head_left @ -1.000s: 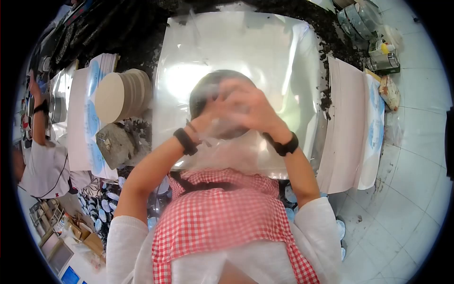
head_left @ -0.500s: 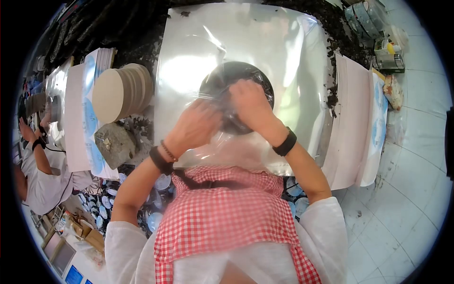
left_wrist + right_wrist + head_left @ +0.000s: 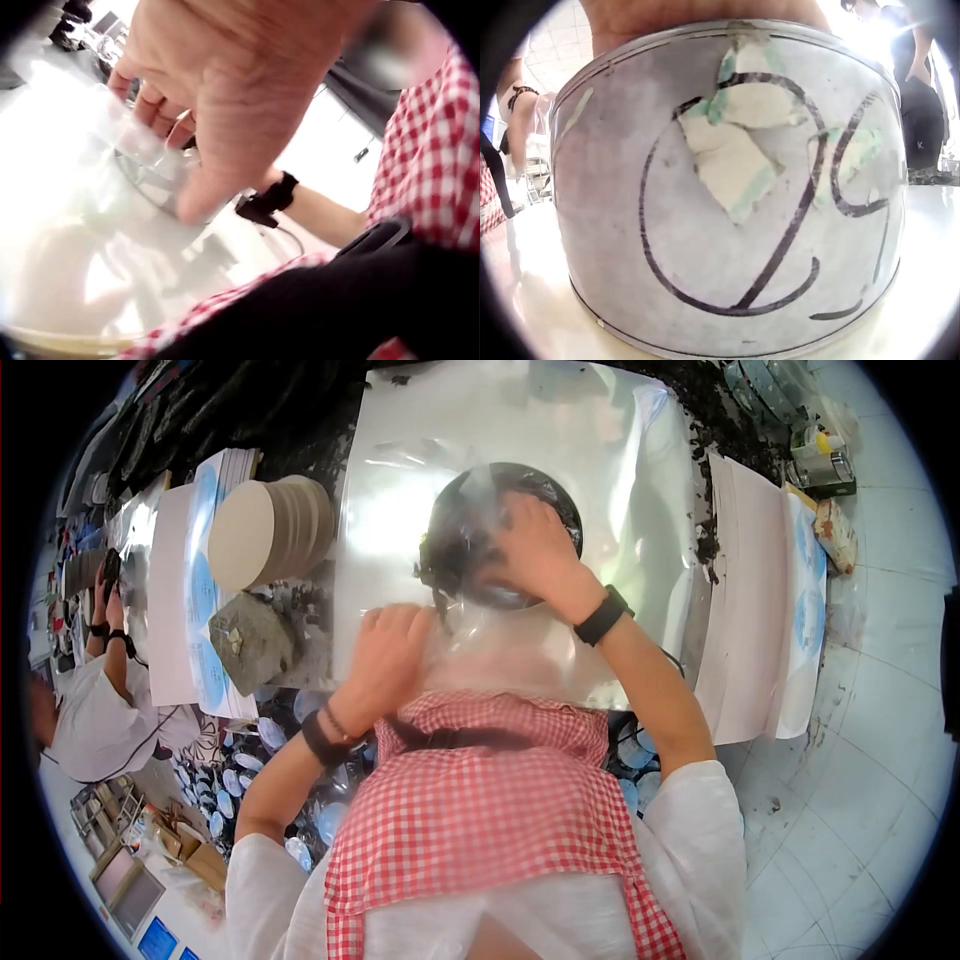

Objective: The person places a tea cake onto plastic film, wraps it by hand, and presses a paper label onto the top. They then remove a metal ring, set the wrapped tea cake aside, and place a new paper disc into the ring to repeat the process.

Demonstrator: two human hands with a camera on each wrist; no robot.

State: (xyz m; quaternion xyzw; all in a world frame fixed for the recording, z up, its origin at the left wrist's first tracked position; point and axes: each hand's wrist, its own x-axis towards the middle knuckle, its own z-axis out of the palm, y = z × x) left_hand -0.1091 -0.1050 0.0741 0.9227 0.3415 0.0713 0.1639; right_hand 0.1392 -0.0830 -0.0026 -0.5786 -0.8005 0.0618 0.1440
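A round metal ring [image 3: 727, 247] with black marker strokes and torn tape fills the right wrist view. Dark leafy material [image 3: 465, 535], with clear film around it, lies inside the ring in the head view. My right hand [image 3: 545, 550] reaches over the ring's rim, its fingers on the dark material. In the right wrist view the heel of that hand [image 3: 705, 16] shows above the rim; its fingers are hidden. My left hand [image 3: 385, 660] is apart from the ring, toward the front left, fingers loosely bent. Clear plastic [image 3: 150, 176] overlaps its fingertips, thumb apart from the fingers.
Under the ring lies a shiny sheet [image 3: 400, 420]. To the left stand round boards [image 3: 245, 535], a rough block [image 3: 250, 645] and paper stacks [image 3: 172, 600]. Another paper stack [image 3: 740, 600] is at the right. Dark scraps [image 3: 300, 435] lie behind; another person [image 3: 100, 720] works at the far left.
Both hands were together over the dark round material, then parted. The left hand has drawn back toward the front left, while the right hand stays over the ring.
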